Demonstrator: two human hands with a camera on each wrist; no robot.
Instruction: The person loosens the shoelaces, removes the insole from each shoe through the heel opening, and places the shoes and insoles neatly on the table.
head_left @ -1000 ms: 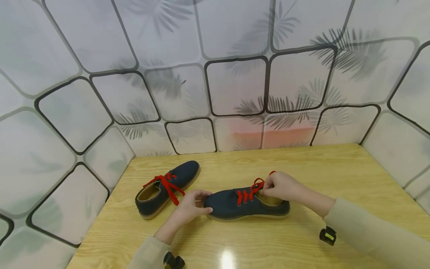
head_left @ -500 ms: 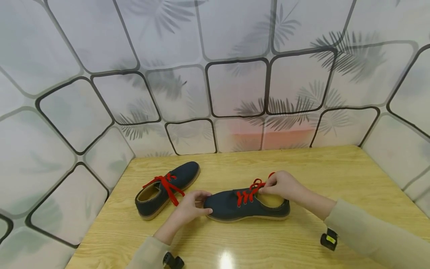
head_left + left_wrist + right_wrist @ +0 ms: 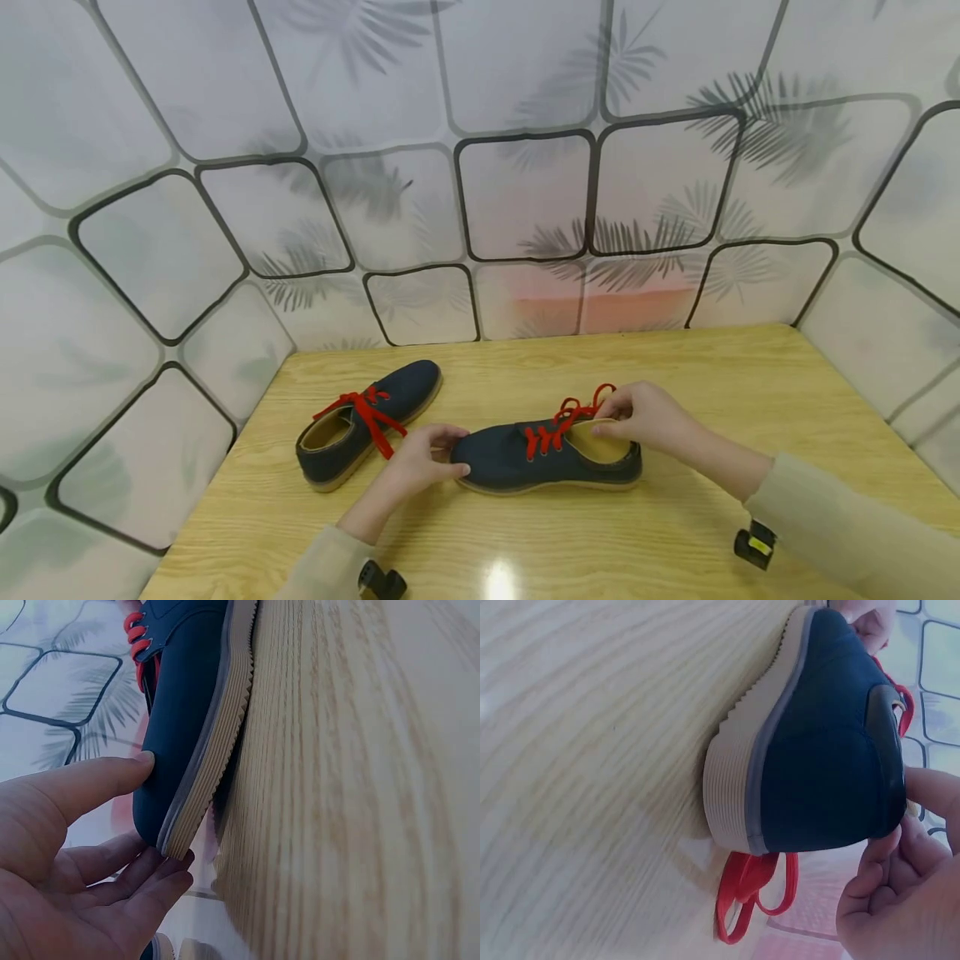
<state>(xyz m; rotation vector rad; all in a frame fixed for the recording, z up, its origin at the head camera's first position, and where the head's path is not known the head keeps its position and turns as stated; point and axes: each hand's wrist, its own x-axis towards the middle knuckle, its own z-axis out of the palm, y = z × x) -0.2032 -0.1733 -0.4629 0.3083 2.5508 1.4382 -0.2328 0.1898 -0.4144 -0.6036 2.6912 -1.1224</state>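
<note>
A navy lace-up shoe (image 3: 495,457) with red laces (image 3: 545,440) and a tan sole lies upright on the table, toe to the left. My left hand (image 3: 420,460) holds its toe; in the left wrist view the thumb presses on the toe cap (image 3: 180,742) and the fingers curl under the sole's tip. My right hand (image 3: 660,418) pinches the far rim of the opening, thumb inside the shoe. The right wrist view has that hand beside the heel (image 3: 817,772), with a red lace loop (image 3: 735,907) hanging out past the shoe's far side.
A matching navy shoe (image 3: 408,390) with tied red laces stands at the left, close behind my left hand. The wooden table (image 3: 720,358) ends at a patterned cloth backdrop (image 3: 525,192) behind and on both sides. Wrist cameras sit on both sleeves.
My right hand has let go of the red laces by the tongue and slid right along the far rim toward the heel. The left hand keeps its hold on the toe.
</note>
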